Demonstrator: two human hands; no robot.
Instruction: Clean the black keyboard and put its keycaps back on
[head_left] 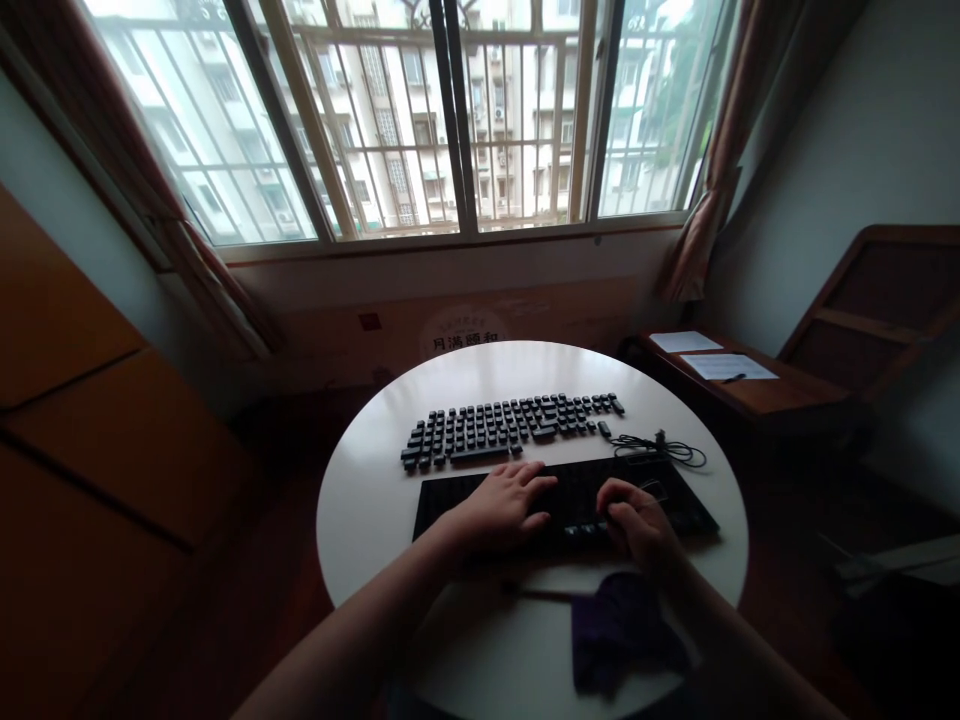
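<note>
A black keyboard (581, 485) lies across the round table, most of its keycaps off. A few keycaps (581, 531) sit on its near edge, beside my right hand. My left hand (506, 505) rests flat on the keyboard's left half, fingers spread and holding nothing. Over the right half, my right hand (637, 520) is closed with thumb and fingertips pinched together; what is between them is hidden. A thin, pale looped outline (655, 489) shows just beyond its knuckles. Loose black keycaps (491, 425) are laid out in rows behind the keyboard.
A coiled black cable (667, 449) lies right of the keycaps. Near me on the white table (360, 510) are a dark purple cloth (619, 635) and a thin stick-like tool (544, 593). Papers (727, 366) and a pen (734, 378) lie on a wooden surface at right.
</note>
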